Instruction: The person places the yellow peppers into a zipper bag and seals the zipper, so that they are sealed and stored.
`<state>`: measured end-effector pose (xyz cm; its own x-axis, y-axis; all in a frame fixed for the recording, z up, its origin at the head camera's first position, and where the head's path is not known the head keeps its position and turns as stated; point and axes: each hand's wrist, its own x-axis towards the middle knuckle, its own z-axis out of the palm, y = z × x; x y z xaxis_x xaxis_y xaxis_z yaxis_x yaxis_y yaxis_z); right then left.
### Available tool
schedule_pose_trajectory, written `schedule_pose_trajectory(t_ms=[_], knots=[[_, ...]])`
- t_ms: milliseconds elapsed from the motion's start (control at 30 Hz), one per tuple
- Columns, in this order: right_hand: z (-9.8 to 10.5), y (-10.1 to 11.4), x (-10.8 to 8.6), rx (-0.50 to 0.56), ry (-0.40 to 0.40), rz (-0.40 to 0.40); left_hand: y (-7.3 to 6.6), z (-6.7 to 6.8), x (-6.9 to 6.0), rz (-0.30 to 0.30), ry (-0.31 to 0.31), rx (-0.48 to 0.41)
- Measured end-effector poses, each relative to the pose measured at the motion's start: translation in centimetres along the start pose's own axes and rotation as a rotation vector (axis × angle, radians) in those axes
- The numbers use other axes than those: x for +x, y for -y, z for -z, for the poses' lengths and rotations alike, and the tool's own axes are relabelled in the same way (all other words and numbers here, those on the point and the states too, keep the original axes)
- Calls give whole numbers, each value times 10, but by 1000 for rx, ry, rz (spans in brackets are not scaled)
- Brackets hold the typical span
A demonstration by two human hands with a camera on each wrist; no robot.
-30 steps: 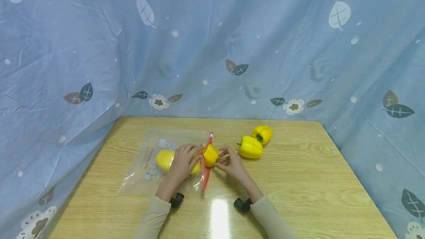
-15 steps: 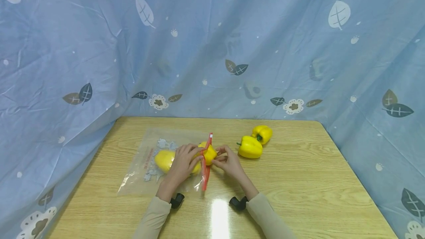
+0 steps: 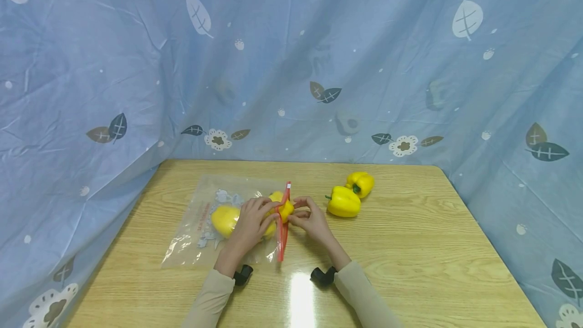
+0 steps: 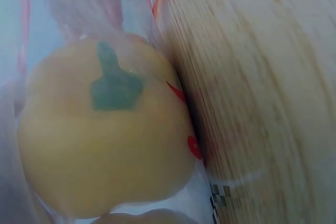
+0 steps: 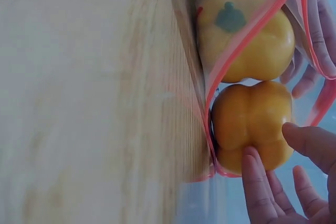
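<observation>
A clear bag (image 3: 191,237) with a red zip edge (image 3: 282,247) lies on the table, holding yellow peppers (image 3: 225,220). My left hand (image 3: 248,224) lies over the bag with its fingers curled at the mouth, gripping the red edge. At that mouth sits another yellow pepper (image 3: 286,210), partly inside. My right hand (image 3: 315,222) touches its outer end with fingertips and thumb; the right wrist view shows the fingers (image 5: 255,182) against this pepper (image 5: 252,124). Through the plastic, the left wrist view shows a bagged pepper (image 4: 105,150) with its green stem.
Two yellow peppers, a nearer one (image 3: 343,202) and a farther one (image 3: 361,184), rest together on the wooden table (image 3: 410,247) to the right of my right hand. A blue patterned cloth (image 3: 273,65) hangs behind the table and along its sides.
My right hand has moved left, and the pepper at the mouth has gone farther into the bag. My left hand has stayed nearly still.
</observation>
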<state>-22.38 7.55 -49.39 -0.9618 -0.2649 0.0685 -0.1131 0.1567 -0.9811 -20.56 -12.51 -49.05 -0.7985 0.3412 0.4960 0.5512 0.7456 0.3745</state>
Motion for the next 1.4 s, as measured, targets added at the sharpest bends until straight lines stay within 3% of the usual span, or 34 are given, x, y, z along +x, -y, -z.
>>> schedule_pose_trajectory(t_ms=[200,433,600,833,1000,1233,1400], knots=[[2,-15,6,79,25,28,0,0,0,-5,-3,7],[7,3,0,154,126,109,2,-1,1,-27,-22,16],[6,10,-1,94,174,166,2,-2,1,-40,-27,14],[2,-15,10,100,217,211,2,-4,1,-33,-18,23],[-2,-17,12,97,235,217,2,-5,1,-37,-16,31],[-1,1,6,63,267,204,2,-4,0,-22,2,35],[1,15,-1,-9,262,251,0,-4,0,-19,3,25]])
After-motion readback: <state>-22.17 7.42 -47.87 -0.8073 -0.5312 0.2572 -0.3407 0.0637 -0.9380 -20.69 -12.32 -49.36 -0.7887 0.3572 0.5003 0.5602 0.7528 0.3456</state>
